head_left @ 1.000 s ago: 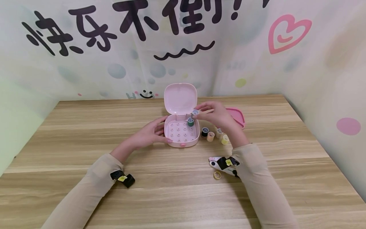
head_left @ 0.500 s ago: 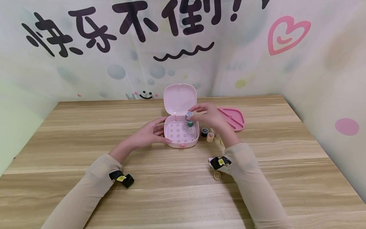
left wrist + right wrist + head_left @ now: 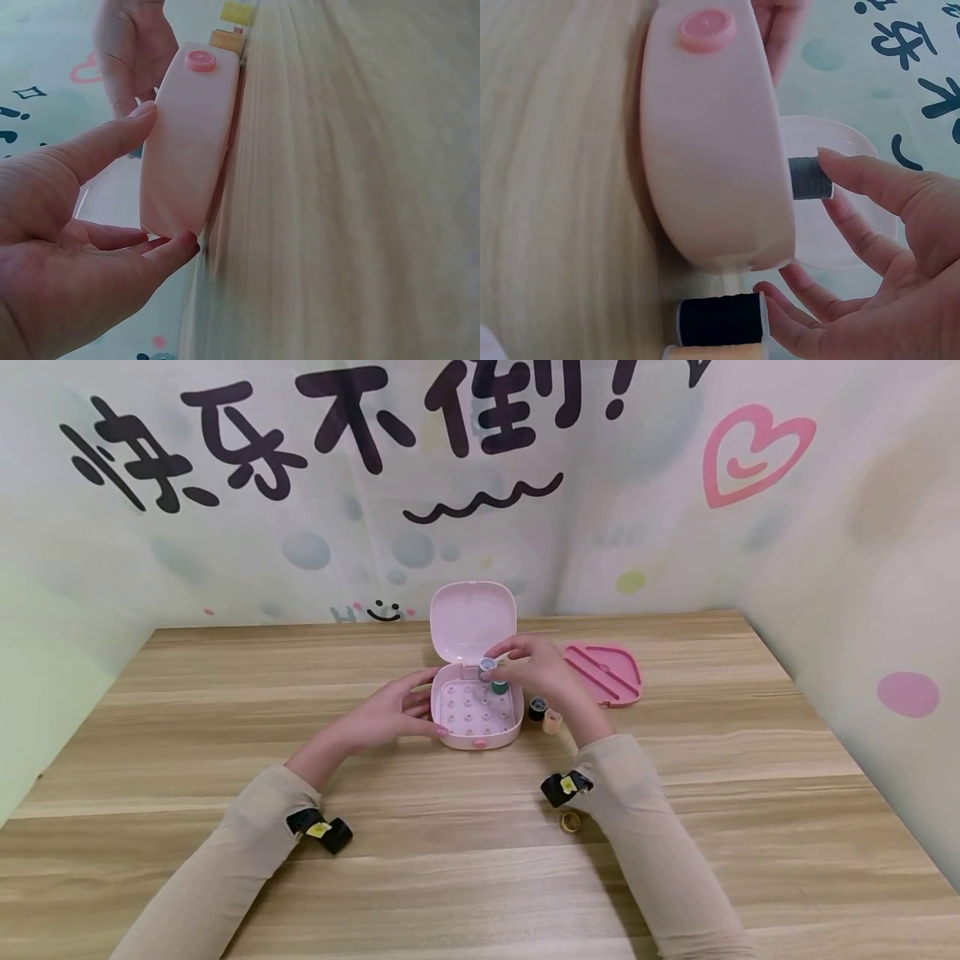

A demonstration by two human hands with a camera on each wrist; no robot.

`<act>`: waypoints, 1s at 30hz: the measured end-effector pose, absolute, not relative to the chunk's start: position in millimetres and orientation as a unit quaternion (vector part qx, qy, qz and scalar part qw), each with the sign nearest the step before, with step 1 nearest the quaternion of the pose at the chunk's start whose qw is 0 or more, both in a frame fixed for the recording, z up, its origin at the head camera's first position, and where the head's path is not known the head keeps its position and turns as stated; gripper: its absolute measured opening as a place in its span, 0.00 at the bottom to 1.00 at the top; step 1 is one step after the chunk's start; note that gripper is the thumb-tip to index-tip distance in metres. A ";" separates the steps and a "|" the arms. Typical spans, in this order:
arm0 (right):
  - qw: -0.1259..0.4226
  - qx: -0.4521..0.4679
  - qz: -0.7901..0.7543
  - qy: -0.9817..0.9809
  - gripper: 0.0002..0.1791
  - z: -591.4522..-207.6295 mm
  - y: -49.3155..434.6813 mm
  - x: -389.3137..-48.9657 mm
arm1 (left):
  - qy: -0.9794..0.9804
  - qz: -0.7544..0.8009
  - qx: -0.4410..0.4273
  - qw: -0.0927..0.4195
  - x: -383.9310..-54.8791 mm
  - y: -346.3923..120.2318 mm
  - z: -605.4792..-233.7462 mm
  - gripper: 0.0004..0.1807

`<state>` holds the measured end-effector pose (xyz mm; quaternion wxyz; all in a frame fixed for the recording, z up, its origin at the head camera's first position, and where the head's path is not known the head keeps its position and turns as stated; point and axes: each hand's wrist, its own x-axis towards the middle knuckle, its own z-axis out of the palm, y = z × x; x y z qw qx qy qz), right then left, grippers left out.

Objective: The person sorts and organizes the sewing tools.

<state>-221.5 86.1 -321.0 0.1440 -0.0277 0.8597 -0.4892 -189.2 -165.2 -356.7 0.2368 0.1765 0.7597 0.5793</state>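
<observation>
A pale pink sewing box (image 3: 501,741) stands with its lid (image 3: 473,618) raised; rows of small pegs cover its floor. My left hand (image 3: 386,714) grips its left side, thumb at the front rim and fingers along the side wall. Between thumb and fingertips my right hand (image 3: 536,668) pinches a grey thread spool (image 3: 808,178), over the back right of the box. In the right wrist view the front wall hides that spool's lower end. A green spool (image 3: 499,688) sits inside just in front of it.
Right of the box stand a black spool (image 3: 537,708) and a peach spool (image 3: 552,722). A yellow spool (image 3: 237,13) shows in the left wrist view. Behind the right hand lies a pink divided tray (image 3: 626,677). A gold ring (image 3: 570,830) lies near the right wrist camera (image 3: 558,789).
My right hand has carried the grey spool left, from the box's right rim to behind the green spool. Its forearm now covers the scissors and two pale spools. The left hand stays put.
</observation>
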 end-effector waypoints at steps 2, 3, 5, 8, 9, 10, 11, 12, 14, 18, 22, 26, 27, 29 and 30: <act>0.145 -0.027 -0.489 0.860 0.16 -323.1 85.0 -222.7 | 0.760 0.579 0.178 0.236 -189.1 -165.1 -356.7 0.50; 0.145 -0.028 -0.490 0.859 0.17 -324.3 84.7 -223.4 | 0.760 0.579 0.179 0.236 -189.1 -164.9 -356.6 0.50; 0.144 -0.030 -0.490 0.859 0.17 -326.6 83.9 -224.5 | 0.760 0.578 0.180 0.235 -188.9 -164.9 -356.4 0.50; 0.142 -0.034 -0.489 0.860 0.17 -329.0 82.5 -225.9 | 0.763 0.575 0.179 0.236 -188.5 -164.9 -355.9 0.50; 0.141 -0.036 -0.488 0.861 0.17 -329.6 82.1 -226.2 | 0.762 0.575 0.179 0.237 -188.4 -164.9 -355.9 0.50; 0.141 -0.036 -0.487 0.861 0.17 -329.8 81.6 -226.2 | 0.761 0.576 0.180 0.237 -188.3 -164.8 -355.9 0.50; 0.141 -0.037 -0.488 0.861 0.16 -329.8 81.2 -226.0 | 0.761 0.576 0.180 0.238 -188.2 -164.7 -355.9 0.50; 0.141 -0.039 -0.488 0.861 0.16 -329.8 80.8 -225.8 | 0.761 0.576 0.180 0.237 -188.2 -164.7 -356.0 0.50; 0.142 -0.041 -0.488 0.860 0.16 -329.6 80.1 -225.5 | 0.760 0.578 0.182 0.236 -188.2 -164.5 -356.3 0.50; 0.144 -0.040 -0.482 0.863 0.16 -329.8 78.9 -225.2 | 0.759 0.579 0.185 0.233 -187.9 -164.5 -356.9 0.50; 0.144 -0.036 -0.478 0.866 0.15 -332.1 77.7 -226.3 | 0.759 0.579 0.184 0.233 -187.9 -164.4 -357.6 0.50; 0.146 -0.039 -0.474 0.867 0.15 -335.2 77.7 -227.5 | 0.760 0.579 0.185 0.232 -187.9 -164.3 -358.7 0.50; 0.147 -0.040 -0.473 0.868 0.15 -335.6 77.8 -227.6 | 0.760 0.579 0.184 0.232 -187.7 -164.3 -358.7 0.50; 0.148 -0.038 -0.471 0.869 0.15 -336.2 78.2 -227.3 | 0.761 0.578 0.182 0.233 -187.4 -164.3 -358.2 0.50; 0.147 -0.038 -0.471 0.869 0.15 -336.2 78.5 -226.9 | 0.761 0.578 0.181 0.233 -187.2 -164.3 -357.8 0.50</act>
